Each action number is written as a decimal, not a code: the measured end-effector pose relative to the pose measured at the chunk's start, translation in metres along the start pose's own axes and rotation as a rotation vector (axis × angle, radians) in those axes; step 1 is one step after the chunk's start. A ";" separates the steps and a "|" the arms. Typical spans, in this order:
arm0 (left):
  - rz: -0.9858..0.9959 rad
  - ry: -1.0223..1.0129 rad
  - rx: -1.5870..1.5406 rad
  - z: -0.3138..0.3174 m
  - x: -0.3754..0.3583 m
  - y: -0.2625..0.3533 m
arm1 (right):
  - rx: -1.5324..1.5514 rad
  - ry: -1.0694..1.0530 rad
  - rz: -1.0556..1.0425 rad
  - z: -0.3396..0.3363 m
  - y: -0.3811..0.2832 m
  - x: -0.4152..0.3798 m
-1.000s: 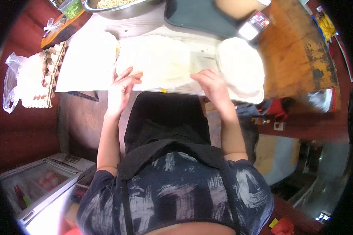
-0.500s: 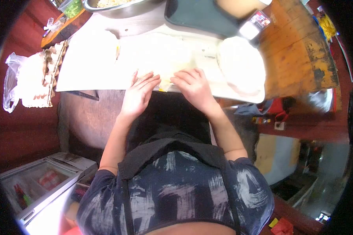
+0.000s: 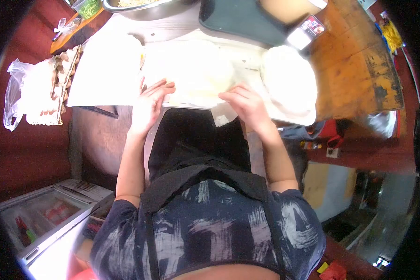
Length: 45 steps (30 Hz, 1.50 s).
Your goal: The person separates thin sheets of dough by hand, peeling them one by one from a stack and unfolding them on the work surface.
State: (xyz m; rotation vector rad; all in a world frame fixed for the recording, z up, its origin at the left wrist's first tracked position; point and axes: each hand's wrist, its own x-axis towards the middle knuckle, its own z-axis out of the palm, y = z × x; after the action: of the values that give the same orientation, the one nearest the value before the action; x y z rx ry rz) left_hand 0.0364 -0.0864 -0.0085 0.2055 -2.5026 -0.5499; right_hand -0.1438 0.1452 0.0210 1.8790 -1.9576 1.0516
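Left hand point(image 3: 148, 109) and right hand point(image 3: 251, 107) have parted near tray edge point(image 3: 291, 120); fingers' point(image 3: 232, 96) hold unclear.

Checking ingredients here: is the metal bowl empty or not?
Not empty: pale food shows in the metal bowl. Cannot tell how full; the frame cuts it off.

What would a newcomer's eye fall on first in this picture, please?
Probably the glaring white work surface across the upper middle, with the left hand and right hand at its near edge. Next, perhaps, the bright-screened phone by its far right corner and the cardboard egg tray at its left end.
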 end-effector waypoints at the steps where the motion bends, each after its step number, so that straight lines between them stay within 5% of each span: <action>1: 0.000 0.001 0.000 0.000 0.000 -0.005 | -0.001 0.010 0.014 -0.003 -0.001 0.000; 11: -0.065 0.101 -0.003 0.006 -0.001 -0.023 | 0.028 0.103 0.169 -0.021 0.009 -0.015; 19: 0.026 -0.173 -0.021 -0.010 -0.003 0.021 | -0.102 0.024 0.029 0.001 0.006 -0.016; 30: -0.026 -0.197 -0.052 0.009 -0.010 0.010 | -0.094 0.130 -0.010 -0.013 0.014 -0.017; 41: -0.009 -0.177 -0.125 0.009 -0.006 0.007 | -0.063 0.133 0.179 -0.085 0.032 -0.036; 45: -0.006 -0.180 -0.161 0.006 0.001 0.007 | -0.077 0.202 0.422 -0.118 0.027 -0.029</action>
State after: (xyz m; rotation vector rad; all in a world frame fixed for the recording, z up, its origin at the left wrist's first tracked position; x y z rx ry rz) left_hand 0.0323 -0.0784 -0.0096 0.1055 -2.6143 -0.8000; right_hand -0.2006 0.2395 0.0792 1.2887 -2.2848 1.1970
